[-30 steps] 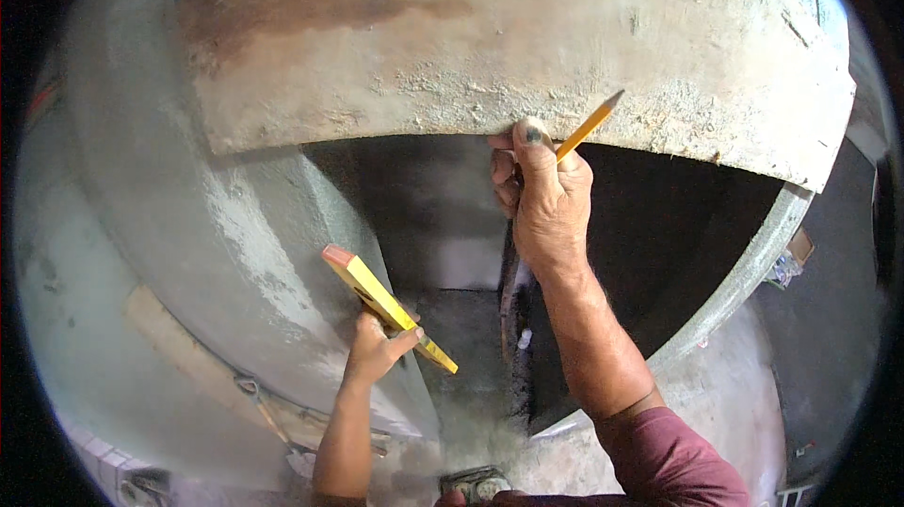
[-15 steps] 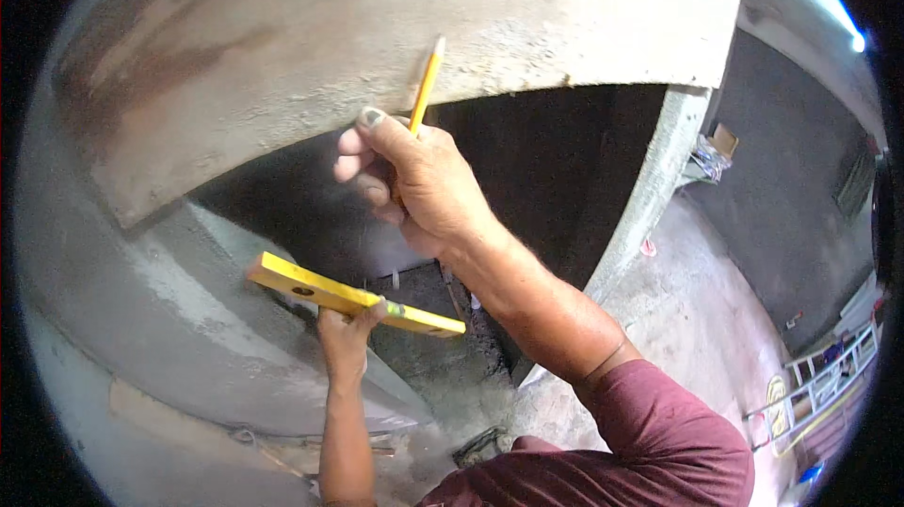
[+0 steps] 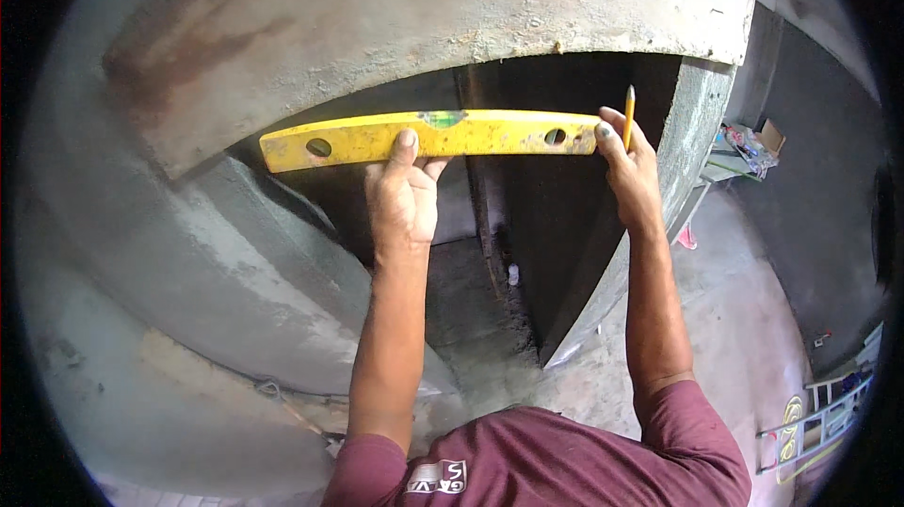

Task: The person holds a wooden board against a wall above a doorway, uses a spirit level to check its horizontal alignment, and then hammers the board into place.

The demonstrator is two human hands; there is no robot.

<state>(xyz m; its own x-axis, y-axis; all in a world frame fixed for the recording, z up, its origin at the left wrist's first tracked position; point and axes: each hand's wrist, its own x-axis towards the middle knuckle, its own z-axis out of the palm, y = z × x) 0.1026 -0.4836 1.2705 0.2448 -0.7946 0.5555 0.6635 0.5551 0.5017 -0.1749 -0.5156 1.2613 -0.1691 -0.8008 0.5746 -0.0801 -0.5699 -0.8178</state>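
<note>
A yellow spirit level [image 3: 504, 135] lies nearly horizontal across the doorway opening, just below the rough concrete lintel [image 3: 433, 22]. My left hand [image 3: 403, 201] is closed around its lower edge near the middle, thumb on the front face. The green vial [image 3: 441, 118] shows at the top edge, just above that thumb. At the level's right end, the thumb and fingers of my right hand [image 3: 636, 177] touch it. That same hand holds a yellow pencil [image 3: 629, 121] between its fingers, tip upward.
Grey plastered jambs flank the opening, one on the left [image 3: 282, 253] and one on the right [image 3: 699, 112]. Beyond the right jamb are a small table [image 3: 725, 168] with assorted items and a metal ladder [image 3: 829, 427] near the floor. A dark recess lies inside the doorway.
The level has risen from low on the left to just under the lintel and turned to face me. My right hand moved from the lintel, rightward and down, to the level's end, keeping the pencil.
</note>
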